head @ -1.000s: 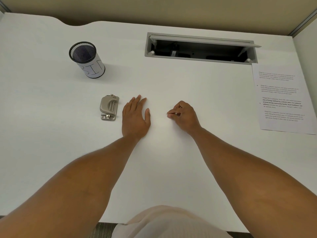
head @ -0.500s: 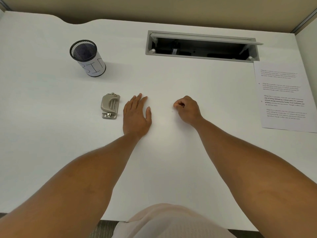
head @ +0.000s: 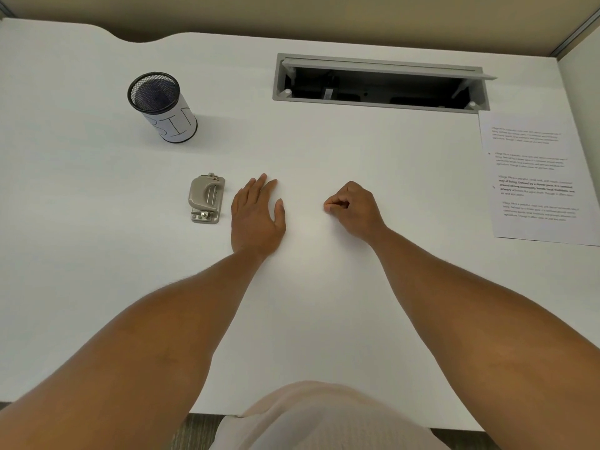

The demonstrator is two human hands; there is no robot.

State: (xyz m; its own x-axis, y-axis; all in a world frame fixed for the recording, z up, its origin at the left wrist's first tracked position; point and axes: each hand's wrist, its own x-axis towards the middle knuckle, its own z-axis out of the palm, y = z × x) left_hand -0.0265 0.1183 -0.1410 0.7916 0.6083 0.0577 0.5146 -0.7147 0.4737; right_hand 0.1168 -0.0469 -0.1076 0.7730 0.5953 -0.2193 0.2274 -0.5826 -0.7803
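Note:
My left hand (head: 256, 219) lies flat, palm down, on the white desk (head: 97, 254), fingers straight and close together. Just left of it, a small gap away, sits a metal hole punch (head: 207, 198). My right hand (head: 354, 209) rests on the desk a hand's width to the right, fingers curled into a loose fist with thumb and fingertips touching the surface. Nothing shows between its fingers.
A black mesh cup (head: 164, 108) with a white label stands at the back left. An open grey cable tray (head: 380, 82) is sunk into the desk at the back. A printed sheet (head: 535, 177) lies at the right edge. A partition wall runs behind.
My right hand's fingers have curled in from a pinching pose to a loose fist, and the hand has shifted slightly away from me. My left hand has stayed flat in place.

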